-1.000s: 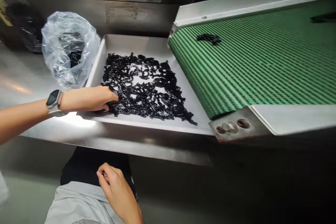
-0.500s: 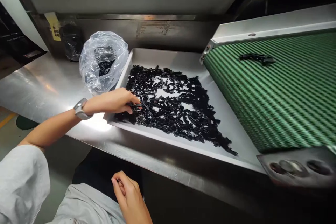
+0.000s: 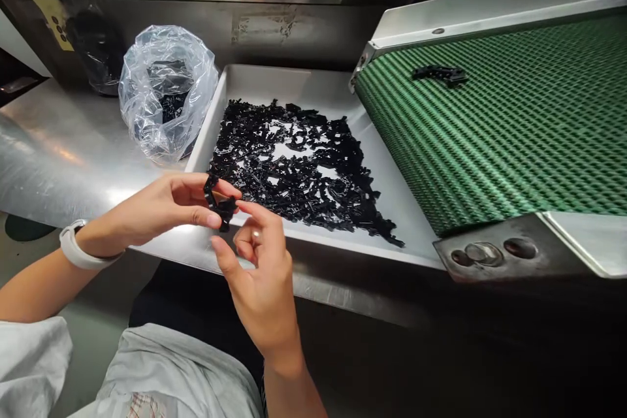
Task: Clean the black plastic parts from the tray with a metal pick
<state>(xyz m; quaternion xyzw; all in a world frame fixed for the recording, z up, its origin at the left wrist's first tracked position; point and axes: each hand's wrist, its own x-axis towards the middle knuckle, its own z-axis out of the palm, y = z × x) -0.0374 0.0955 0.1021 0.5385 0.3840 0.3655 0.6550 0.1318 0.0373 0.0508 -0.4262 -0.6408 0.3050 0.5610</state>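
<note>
In front of the tray's near left corner, my left hand (image 3: pixel 166 206) is closed on a black plastic part (image 3: pixel 224 209), jagged and angular, gripped between thumb and fingers. My right hand (image 3: pixel 257 258) is beside it, its index fingertip at the part's right side and its thumb apart, below the part. The other right-hand fingers are curled. Behind both hands, the white tray (image 3: pixel 406 222) holds a spread-out layer of black plastic pieces (image 3: pixel 294 170).
A green conveyor belt (image 3: pixel 490 137) slopes at the right, carrying a black piece (image 3: pixel 439 74). A clear plastic bag (image 3: pixel 140 111) with black pieces inside stands left of the tray on the metal table (image 3: pixel 63 163). A dark wrapped bundle (image 3: pixel 95 46) is behind it.
My left hand has come back from the pieces in the tray with a black plastic part. My right hand has risen from my lap to meet it. The view has shifted.
</note>
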